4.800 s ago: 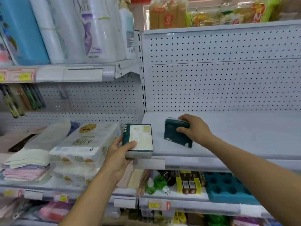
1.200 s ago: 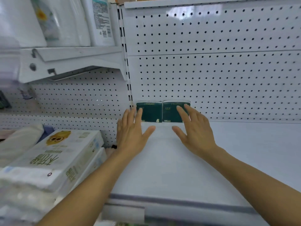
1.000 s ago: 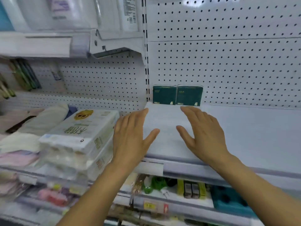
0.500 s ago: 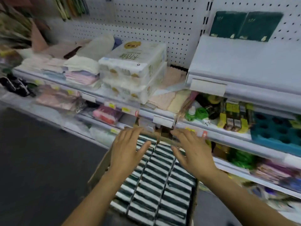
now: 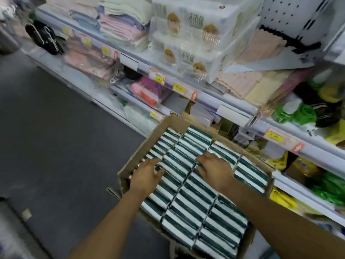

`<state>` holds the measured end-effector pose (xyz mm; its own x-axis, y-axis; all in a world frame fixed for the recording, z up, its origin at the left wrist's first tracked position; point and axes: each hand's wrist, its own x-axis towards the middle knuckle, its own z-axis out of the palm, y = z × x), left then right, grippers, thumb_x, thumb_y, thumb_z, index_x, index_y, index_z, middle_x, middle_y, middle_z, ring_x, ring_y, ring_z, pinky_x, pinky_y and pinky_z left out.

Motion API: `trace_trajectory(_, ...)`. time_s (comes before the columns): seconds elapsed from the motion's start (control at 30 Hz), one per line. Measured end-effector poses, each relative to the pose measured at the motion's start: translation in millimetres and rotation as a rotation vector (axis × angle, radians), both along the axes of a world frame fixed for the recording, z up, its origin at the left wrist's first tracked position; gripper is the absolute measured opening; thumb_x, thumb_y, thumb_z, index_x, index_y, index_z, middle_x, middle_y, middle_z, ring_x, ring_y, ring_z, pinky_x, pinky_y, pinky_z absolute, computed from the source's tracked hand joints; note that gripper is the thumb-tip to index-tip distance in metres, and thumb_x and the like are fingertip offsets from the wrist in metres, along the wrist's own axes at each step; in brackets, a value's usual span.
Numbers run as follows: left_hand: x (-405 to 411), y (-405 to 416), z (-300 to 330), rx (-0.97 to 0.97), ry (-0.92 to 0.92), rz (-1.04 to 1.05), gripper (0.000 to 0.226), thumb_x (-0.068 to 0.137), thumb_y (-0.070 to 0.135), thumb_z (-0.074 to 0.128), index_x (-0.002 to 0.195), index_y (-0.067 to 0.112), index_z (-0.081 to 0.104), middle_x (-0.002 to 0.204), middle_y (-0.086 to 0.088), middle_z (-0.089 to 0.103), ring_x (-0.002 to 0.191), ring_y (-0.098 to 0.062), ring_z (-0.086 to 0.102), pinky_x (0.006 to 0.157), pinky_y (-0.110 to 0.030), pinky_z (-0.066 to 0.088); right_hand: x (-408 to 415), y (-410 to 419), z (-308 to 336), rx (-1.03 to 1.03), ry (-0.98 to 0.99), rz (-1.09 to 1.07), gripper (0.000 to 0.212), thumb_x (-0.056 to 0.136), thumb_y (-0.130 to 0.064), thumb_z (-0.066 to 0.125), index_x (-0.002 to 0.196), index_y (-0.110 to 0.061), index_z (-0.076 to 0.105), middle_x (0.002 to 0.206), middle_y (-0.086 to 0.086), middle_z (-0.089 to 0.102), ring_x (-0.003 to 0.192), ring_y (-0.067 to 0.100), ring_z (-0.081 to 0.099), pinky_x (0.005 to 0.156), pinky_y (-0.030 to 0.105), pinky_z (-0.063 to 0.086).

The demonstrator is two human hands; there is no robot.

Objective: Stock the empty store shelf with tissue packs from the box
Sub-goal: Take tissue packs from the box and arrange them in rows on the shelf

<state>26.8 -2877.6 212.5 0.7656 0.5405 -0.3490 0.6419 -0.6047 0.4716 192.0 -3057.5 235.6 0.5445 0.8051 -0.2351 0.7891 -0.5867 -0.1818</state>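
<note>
Both hands reach down into an open cardboard box (image 5: 169,126) on the shop floor, the left hand (image 5: 147,175) and the right hand (image 5: 214,170) each with fingers spread flat over the rows of green-and-white tissue packs (image 5: 194,199) that fill it, gripping none. The box stands just in front of the lower shelves (image 5: 233,111). Above it, white multipacks (image 5: 196,34) sit beside folded towels (image 5: 121,25); the picture is motion-blurred.
</note>
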Motion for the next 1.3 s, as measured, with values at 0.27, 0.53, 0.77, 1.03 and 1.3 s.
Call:
trace_trajectory(0.27,27.5,22.6,-47.6,-0.084,0.179,-0.056,0.048,0.098,0.033,0.055,0.143,0.023,0.042,0.121,-0.004,0.063,0.103,-0.026,0.062,0.083,-0.041,0.053,21.0,34.0,-54.4,-0.109,-0.003,-0.012,0.027,0.101,-0.033,0.042,0.118,-0.018,0.056,0.118,0.004,0.056,0.109,0.022,0.055,0.072,0.031,0.049)
trace_trajectory(0.53,27.3,34.0,-54.8,-0.208,0.181,0.049,0.031,0.092,0.041,0.063,0.117,0.026,0.054,0.102,-0.003,0.067,0.093,-0.022,0.063,0.083,-0.037,0.053,24.3,52.1,-71.8,-0.09,-0.035,-0.134,0.025,0.099,-0.034,0.047,0.114,-0.016,0.056,0.113,0.004,0.06,0.104,0.02,0.059,0.068,0.03,0.046)
trace_trajectory(0.77,32.3,41.2,-49.7,-0.259,0.188,-0.005,0.027,0.087,0.037,0.073,0.11,0.028,0.061,0.088,0.003,0.061,0.081,-0.018,0.061,0.075,-0.029,0.049,30.2,50.0,-63.5,0.128,0.179,-0.338,0.008,0.094,-0.023,0.057,0.087,-0.019,0.059,0.097,-0.001,0.058,0.09,0.02,0.056,0.06,0.028,0.042)
trace_trajectory(1.03,17.5,25.1,10.4,-0.267,-0.194,0.15,0.011,0.093,0.028,0.065,0.099,0.025,0.056,0.111,0.003,0.048,0.07,-0.013,0.061,0.059,-0.027,0.048,39.5,2.2,-8.9,0.458,0.543,-0.455,0.018,0.099,-0.022,0.05,0.082,-0.024,0.043,0.071,0.001,0.052,0.065,0.02,0.053,0.071,0.053,0.054)
trace_trajectory(1.3,27.1,-20.7,100.4,-0.714,-0.448,0.41,0.027,0.099,0.034,0.055,0.098,0.007,0.06,0.111,-0.011,0.061,0.088,-0.025,0.07,0.073,-0.025,0.058,13.9,-48.1,90.3,0.741,0.432,-0.307,0.013,0.1,-0.022,0.049,0.089,-0.018,0.045,0.086,0.005,0.053,0.081,0.022,0.053,0.07,0.041,0.045)
